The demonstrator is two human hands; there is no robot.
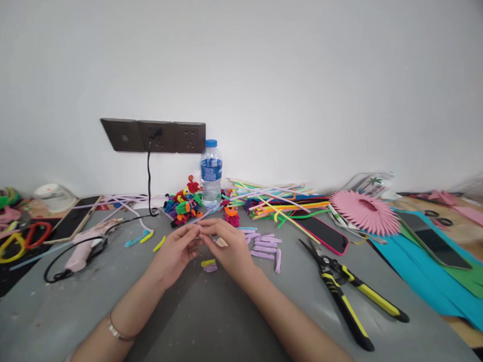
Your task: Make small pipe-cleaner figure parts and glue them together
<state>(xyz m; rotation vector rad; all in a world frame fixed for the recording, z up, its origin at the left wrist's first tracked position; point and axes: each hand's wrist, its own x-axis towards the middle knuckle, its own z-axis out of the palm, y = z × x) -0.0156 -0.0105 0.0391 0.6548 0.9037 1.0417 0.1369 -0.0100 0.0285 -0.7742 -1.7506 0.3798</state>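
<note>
My left hand (pixel 179 254) and my right hand (pixel 227 247) meet above the middle of the grey table, fingertips pinched together. Whatever lies between the fingers is too small and covered to make out. Just behind them a pale lilac strip (pixel 209 214) shows; I cannot tell whether it is held. Under my hands lie a short yellow pipe cleaner piece (pixel 207 263) and a lilac piece (pixel 210 268). To the right of my right hand are several folded lilac pipe cleaner pieces (pixel 265 249). Bent blue (pixel 136 239) and yellow pieces (pixel 159 243) rest left of my left hand.
Pruning shears (pixel 338 284) lie at right, near a phone (pixel 323 232). Along the wall stand a water bottle (pixel 212 177), colourful pipe cleaner figures (pixel 184 206) and a pipe cleaner heap (pixel 283 200). A corded pink tool (pixel 83 248) is left; blue paper (pixel 429 284) is far right.
</note>
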